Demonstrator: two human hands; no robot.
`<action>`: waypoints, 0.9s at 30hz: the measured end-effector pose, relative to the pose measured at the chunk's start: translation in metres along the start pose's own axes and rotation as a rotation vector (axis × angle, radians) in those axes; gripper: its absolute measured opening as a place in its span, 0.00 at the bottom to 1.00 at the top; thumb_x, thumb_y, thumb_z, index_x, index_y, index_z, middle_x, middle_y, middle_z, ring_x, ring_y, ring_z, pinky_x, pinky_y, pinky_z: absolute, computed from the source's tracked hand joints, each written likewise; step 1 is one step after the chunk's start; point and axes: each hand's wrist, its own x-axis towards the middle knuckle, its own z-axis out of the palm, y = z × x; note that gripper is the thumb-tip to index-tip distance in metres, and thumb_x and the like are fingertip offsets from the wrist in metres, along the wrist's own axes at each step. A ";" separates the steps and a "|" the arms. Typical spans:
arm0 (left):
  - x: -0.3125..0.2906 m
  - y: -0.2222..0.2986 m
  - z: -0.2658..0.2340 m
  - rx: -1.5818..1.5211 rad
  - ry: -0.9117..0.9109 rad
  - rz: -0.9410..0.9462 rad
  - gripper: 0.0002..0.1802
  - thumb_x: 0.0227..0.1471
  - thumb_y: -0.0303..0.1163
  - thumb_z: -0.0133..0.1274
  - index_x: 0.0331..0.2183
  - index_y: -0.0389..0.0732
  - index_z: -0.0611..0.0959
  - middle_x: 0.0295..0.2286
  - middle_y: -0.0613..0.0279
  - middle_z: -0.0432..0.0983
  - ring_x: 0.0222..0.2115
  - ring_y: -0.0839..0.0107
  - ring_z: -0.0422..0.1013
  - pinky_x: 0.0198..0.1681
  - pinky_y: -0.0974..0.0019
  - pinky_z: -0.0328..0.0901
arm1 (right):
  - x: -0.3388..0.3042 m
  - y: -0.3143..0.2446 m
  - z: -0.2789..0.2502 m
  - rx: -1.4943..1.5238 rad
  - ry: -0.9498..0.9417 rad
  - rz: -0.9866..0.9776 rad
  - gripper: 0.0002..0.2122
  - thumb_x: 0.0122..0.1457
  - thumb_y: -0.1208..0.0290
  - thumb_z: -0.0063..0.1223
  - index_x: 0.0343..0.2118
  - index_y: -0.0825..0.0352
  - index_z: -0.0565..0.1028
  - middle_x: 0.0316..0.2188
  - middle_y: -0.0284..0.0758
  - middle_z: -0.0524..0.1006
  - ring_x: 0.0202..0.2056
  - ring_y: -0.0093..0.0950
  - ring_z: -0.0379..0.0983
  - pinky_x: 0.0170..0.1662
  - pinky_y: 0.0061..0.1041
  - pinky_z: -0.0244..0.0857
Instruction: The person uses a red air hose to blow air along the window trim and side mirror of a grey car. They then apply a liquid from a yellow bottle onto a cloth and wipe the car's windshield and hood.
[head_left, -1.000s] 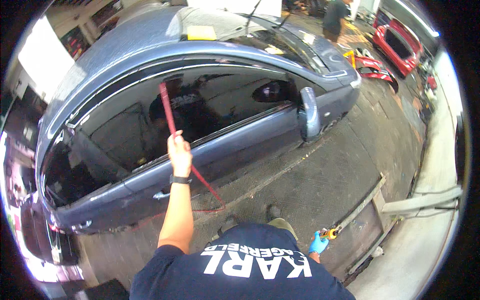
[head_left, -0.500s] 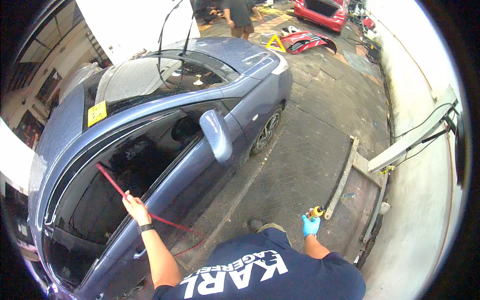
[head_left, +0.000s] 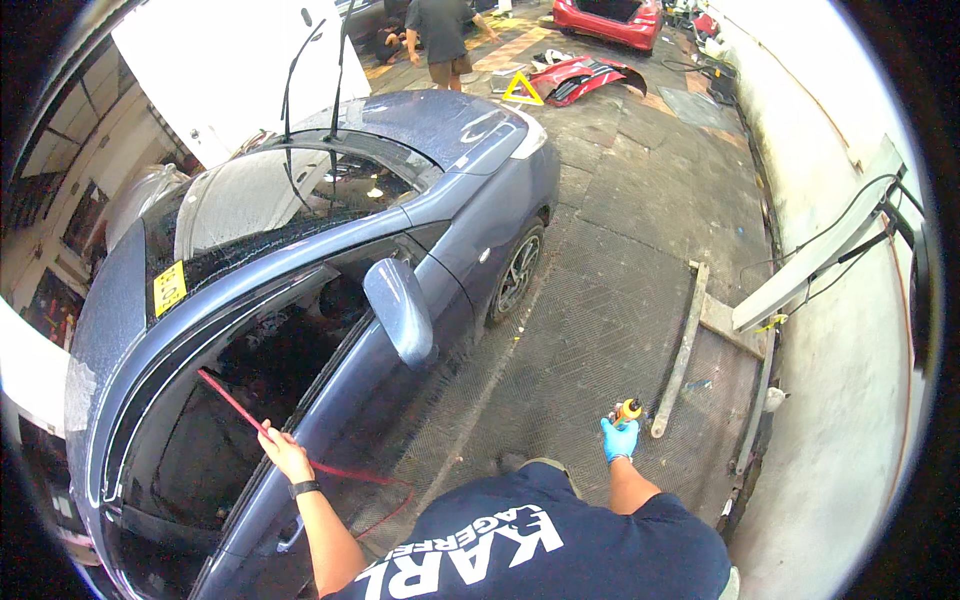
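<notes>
My left hand [head_left: 288, 456], bare with a dark wristband, is closed around a thin red strip [head_left: 232, 400]. One end of the strip points up over the dark side window [head_left: 170, 430] of a blue-grey car [head_left: 440, 270]; the other trails down in a loop beside the door. Whether the strip touches the glass I cannot tell. On the right, well away from the car, my right hand [head_left: 620, 440] in a blue glove grips a yellow-orange bottle [head_left: 628, 411] with a black tip. Water drops or dust speckle the car's roof and bonnet.
The wing mirror [head_left: 398, 312] juts out ahead of my left hand. A metal post with a floor frame [head_left: 680, 350] stands by the white wall [head_left: 840, 400]. Farther off are a yellow triangle [head_left: 522, 90], a red bumper [head_left: 590, 80], a red car [head_left: 608, 22] and a standing person [head_left: 440, 40].
The view has shifted, so the car sits lower and farther left. My left hand and the red strip have moved slightly right, away from the window. My right hand still grips the bottle.
</notes>
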 end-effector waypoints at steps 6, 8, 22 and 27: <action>0.003 -0.031 0.014 0.063 -0.238 0.120 0.13 0.71 0.37 0.43 0.50 0.44 0.75 0.21 0.77 0.59 0.18 0.86 0.55 0.21 0.78 0.52 | -0.021 0.022 -0.003 -0.149 -0.004 0.019 0.27 0.44 0.63 0.76 0.43 0.68 0.72 0.38 0.39 0.79 0.41 0.36 0.77 0.49 0.37 0.70; 0.004 -0.034 0.015 0.070 -0.260 0.144 0.13 0.71 0.38 0.42 0.51 0.46 0.75 0.20 0.76 0.59 0.17 0.86 0.55 0.20 0.78 0.52 | -0.028 0.027 -0.004 -0.158 -0.008 0.009 0.28 0.43 0.63 0.76 0.45 0.68 0.73 0.40 0.41 0.79 0.42 0.38 0.77 0.50 0.38 0.70; 0.009 -0.023 0.012 0.057 -0.398 0.024 0.14 0.71 0.40 0.43 0.52 0.48 0.75 0.20 0.75 0.61 0.16 0.85 0.56 0.17 0.76 0.51 | -0.046 0.048 -0.017 -0.052 0.002 0.085 0.26 0.45 0.65 0.75 0.43 0.69 0.72 0.37 0.40 0.79 0.40 0.36 0.77 0.48 0.35 0.70; 0.018 -0.014 -0.012 -0.011 -0.179 0.047 0.14 0.71 0.40 0.42 0.53 0.49 0.75 0.19 0.76 0.60 0.16 0.85 0.55 0.15 0.77 0.50 | -0.066 0.054 -0.019 -0.053 0.029 0.022 0.27 0.44 0.65 0.75 0.44 0.69 0.72 0.37 0.40 0.79 0.40 0.36 0.77 0.49 0.35 0.70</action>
